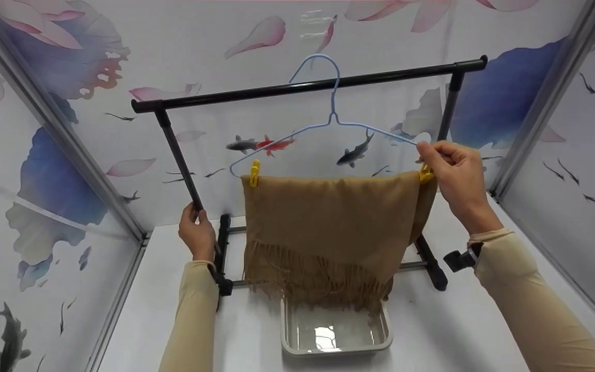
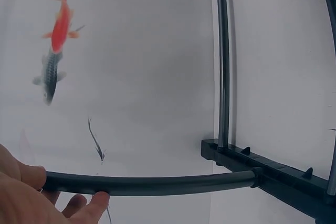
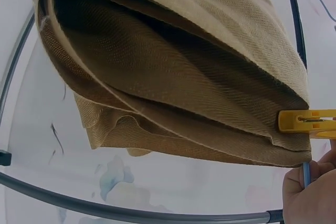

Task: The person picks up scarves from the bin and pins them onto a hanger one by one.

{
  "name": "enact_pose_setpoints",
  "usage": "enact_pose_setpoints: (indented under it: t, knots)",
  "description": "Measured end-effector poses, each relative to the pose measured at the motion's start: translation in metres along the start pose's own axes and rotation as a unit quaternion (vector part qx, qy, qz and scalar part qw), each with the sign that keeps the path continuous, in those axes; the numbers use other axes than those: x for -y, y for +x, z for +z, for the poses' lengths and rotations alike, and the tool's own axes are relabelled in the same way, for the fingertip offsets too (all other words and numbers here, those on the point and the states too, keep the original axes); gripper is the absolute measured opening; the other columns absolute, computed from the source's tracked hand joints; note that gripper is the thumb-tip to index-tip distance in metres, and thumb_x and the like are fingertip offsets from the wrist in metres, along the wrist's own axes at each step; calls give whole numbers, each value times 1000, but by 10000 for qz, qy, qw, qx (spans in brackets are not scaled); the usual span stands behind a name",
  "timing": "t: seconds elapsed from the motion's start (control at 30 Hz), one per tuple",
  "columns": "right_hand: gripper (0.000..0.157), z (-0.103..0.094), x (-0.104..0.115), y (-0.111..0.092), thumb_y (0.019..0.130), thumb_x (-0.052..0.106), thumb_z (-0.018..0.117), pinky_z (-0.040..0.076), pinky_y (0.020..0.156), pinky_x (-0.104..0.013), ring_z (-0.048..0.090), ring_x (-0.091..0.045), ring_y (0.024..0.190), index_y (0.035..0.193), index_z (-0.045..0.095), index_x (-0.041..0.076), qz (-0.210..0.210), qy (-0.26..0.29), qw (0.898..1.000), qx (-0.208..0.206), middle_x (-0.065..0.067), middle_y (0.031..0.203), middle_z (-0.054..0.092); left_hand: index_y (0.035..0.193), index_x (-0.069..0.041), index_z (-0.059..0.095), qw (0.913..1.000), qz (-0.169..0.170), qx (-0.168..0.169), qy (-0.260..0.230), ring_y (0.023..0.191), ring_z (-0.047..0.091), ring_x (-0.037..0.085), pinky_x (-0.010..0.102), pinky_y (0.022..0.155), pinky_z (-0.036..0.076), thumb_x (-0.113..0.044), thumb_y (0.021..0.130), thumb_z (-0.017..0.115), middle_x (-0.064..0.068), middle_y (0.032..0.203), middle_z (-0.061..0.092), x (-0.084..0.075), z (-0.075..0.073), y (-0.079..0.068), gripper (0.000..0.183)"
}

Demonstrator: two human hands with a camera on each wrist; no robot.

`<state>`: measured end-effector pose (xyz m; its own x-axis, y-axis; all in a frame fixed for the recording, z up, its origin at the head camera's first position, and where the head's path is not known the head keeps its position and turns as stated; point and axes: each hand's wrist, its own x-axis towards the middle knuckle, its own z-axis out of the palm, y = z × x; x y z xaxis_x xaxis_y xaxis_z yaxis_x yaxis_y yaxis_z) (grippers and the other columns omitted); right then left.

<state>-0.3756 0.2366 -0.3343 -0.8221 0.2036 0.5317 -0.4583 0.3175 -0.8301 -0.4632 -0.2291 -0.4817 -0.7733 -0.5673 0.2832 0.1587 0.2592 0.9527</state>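
A light blue wire hanger [image 1: 333, 101] hangs by its hook over the top bar of a black clothes rack [image 1: 256, 93]. Folded over the hanger is a brown fringed scarf [image 1: 328, 212], with a yellow clothespin [image 1: 254, 174] at its left top corner. Another yellow clothespin [image 3: 302, 121] grips the right corner, partly behind my right hand [image 1: 457, 178] in the head view. That hand pinches the hanger's right end between thumb and fingers. Lower down, my left hand [image 1: 198, 233] holds the rack's left post [image 2: 157, 184], thumb and fingers on opposite sides of the tube.
Beneath the scarf's fringe stands a pale rectangular basin [image 1: 339, 353] on the white table [image 1: 256, 336]. The rack's black feet [image 1: 434, 271] rest on either side behind it. Printed wall panels [image 1: 215, 31] with fish and petals enclose the back and sides.
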Motion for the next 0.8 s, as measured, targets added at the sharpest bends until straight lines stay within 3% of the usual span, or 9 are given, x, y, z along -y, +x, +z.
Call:
enact_pose_setpoints:
  t: [0.47, 0.8]
  knots:
    - [26, 8, -4, 32, 99, 29, 70, 28, 50, -21, 38, -10, 58, 87, 77, 7, 214, 206, 9995, 76, 6, 65, 53, 137, 5, 56, 10000, 42, 48, 40, 127, 60, 40, 48, 106, 47, 1, 101, 58, 26, 137, 61, 2, 1, 1, 37]
    - [34, 24, -20, 39, 96, 43, 71, 33, 55, -22, 44, -12, 69, 92, 77, 9, 415, 92, 9990, 137, 3, 79, 63, 140, 4, 54, 9999, -11, 125, 85, 129, 58, 38, 49, 108, 47, -1, 102, 58, 25, 139, 60, 2, 0, 1, 39]
